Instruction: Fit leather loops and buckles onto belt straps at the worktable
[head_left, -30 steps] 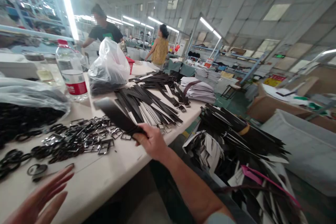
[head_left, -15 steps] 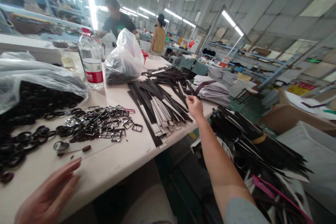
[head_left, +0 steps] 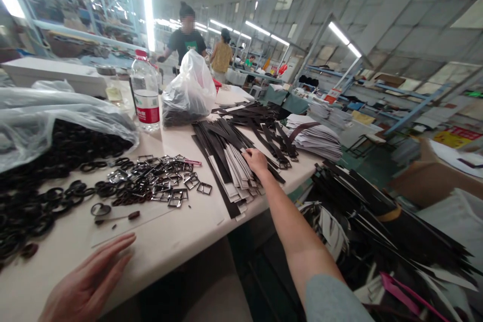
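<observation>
My right hand (head_left: 256, 162) is over the pile of long black-and-white strips (head_left: 236, 166), its thumb and fingertips pinched at the upper face of one strip. Fingers stretched out and holding nothing, my left hand (head_left: 88, 276) rests at the table's near edge. Just beyond it lie a small brown-ended piece (head_left: 116, 217) and a black ring (head_left: 100, 209). Metal buckles (head_left: 166, 181) are heaped between my hands. To the right of the strip pile, black straps with buckles (head_left: 281, 146) are laid out.
Black rings (head_left: 49, 201) spill from a clear plastic bag (head_left: 64, 105) at left. A water bottle (head_left: 146, 95) and a white bag (head_left: 190, 88) stand behind the buckles. Bundled black strips (head_left: 377, 201) lie right of the table. Two people stand farther back.
My right hand has moved left, from a strip beside the pile onto the pile itself. The whole view has shifted a little. My left hand keeps its open pose.
</observation>
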`<state>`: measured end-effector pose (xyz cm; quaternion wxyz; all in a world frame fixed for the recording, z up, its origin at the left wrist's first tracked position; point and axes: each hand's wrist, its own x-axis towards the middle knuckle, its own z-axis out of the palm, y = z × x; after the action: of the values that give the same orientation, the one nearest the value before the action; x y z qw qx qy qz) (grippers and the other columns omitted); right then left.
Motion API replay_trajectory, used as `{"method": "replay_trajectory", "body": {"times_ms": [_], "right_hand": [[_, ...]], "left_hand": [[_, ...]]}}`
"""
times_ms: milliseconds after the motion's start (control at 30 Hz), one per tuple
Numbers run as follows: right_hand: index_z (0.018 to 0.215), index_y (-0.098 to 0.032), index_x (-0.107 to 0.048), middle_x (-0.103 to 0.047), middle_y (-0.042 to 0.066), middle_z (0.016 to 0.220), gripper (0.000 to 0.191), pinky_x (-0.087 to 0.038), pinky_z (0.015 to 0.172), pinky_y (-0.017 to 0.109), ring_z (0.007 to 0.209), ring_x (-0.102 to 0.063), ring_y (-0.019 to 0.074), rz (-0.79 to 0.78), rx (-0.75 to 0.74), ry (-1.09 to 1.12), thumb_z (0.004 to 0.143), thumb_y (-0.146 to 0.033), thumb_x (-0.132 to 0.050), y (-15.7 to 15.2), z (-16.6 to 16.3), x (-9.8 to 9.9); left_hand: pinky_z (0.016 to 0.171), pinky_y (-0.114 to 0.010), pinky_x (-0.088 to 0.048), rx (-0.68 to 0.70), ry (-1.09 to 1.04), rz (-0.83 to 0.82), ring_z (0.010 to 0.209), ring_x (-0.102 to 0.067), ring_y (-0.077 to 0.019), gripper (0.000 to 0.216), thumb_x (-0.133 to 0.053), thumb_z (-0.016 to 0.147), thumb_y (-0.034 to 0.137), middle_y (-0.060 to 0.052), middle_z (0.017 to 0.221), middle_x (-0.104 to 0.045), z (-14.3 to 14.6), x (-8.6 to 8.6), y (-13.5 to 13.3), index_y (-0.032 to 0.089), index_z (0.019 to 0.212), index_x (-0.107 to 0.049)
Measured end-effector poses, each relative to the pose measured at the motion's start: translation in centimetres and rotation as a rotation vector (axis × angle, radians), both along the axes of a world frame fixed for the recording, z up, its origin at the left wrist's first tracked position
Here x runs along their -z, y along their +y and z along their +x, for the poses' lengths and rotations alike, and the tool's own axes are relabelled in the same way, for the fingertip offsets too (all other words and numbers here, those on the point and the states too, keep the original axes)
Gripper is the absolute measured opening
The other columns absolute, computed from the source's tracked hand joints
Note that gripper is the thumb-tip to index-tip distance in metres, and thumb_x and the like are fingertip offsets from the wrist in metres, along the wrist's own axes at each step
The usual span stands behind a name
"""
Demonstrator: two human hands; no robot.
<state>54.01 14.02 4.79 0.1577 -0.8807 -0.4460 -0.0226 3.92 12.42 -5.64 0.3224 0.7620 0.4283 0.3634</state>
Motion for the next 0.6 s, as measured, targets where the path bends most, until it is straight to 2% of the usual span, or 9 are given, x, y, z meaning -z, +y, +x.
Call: {"method": "replay_trajectory", "body": {"times_ms": [100, 200, 367, 533, 600], "right_hand": [[0.119, -0.019, -0.071, -0.073, 0.011, 0.122, 0.035, -0.046, 0.092, 0.026, 0.110, -0.067, 0.0210, -0.029, 0.015, -0.035, 0.097, -0.040, -0.056, 0.3, -0.8, -0.5], [0.115, -0.019, -0.073, -0.074, 0.013, 0.117, 0.034, -0.046, 0.089, 0.027, 0.107, -0.069, 0.0224, -0.050, 0.034, -0.074, 0.101, -0.035, -0.048, 0.2, -1.6, -1.4], [0.111, -0.013, -0.073, -0.076, 0.019, 0.104, 0.034, -0.047, 0.084, 0.031, 0.099, -0.072, 0.0266, -0.042, 0.019, -0.137, 0.102, -0.024, -0.042, -0.7, -3.8, -4.0], [0.117, -0.018, -0.069, -0.075, 0.015, 0.110, 0.036, -0.048, 0.084, 0.032, 0.104, -0.069, 0.0276, 0.073, -0.133, -0.160, 0.103, -0.031, -0.039, -4.2, -9.2, -7.0], [0.113, -0.019, -0.070, -0.076, 0.012, 0.101, 0.035, -0.049, 0.081, 0.032, 0.095, -0.070, 0.0264, 0.208, -0.289, -0.105, 0.101, -0.033, -0.040, -6.5, -12.3, -7.5]], "left_hand": [[0.107, -0.052, -0.049, 0.053, 0.090, -0.005, 0.117, -0.067, -0.0352, 0.038, -0.062, 0.083, 0.055, -0.002, 0.126, -0.073, -0.2, 0.0, 0.1, 0.037, 0.114, -0.074], [0.103, -0.048, -0.053, 0.047, 0.110, 0.007, 0.113, -0.069, -0.0339, 0.038, -0.060, 0.084, 0.056, -0.003, 0.122, -0.074, 0.0, -0.6, 0.1, 0.035, 0.112, -0.075], [0.098, -0.042, -0.057, 0.045, 0.105, 0.056, 0.107, -0.072, -0.0318, 0.036, -0.061, 0.083, 0.055, -0.003, 0.116, -0.077, 0.8, -2.2, -0.3, 0.033, 0.106, -0.077], [0.100, -0.041, -0.055, 0.043, 0.097, 0.035, 0.105, -0.072, -0.0308, 0.034, -0.063, 0.083, 0.052, -0.006, 0.114, -0.077, 1.7, -3.4, -0.7, 0.030, 0.104, -0.078], [0.103, -0.043, -0.052, 0.042, 0.062, -0.050, 0.110, -0.069, -0.0319, 0.036, -0.066, 0.081, 0.052, -0.008, 0.117, -0.076, 2.3, -4.4, -1.2, 0.028, 0.106, -0.078]]}}
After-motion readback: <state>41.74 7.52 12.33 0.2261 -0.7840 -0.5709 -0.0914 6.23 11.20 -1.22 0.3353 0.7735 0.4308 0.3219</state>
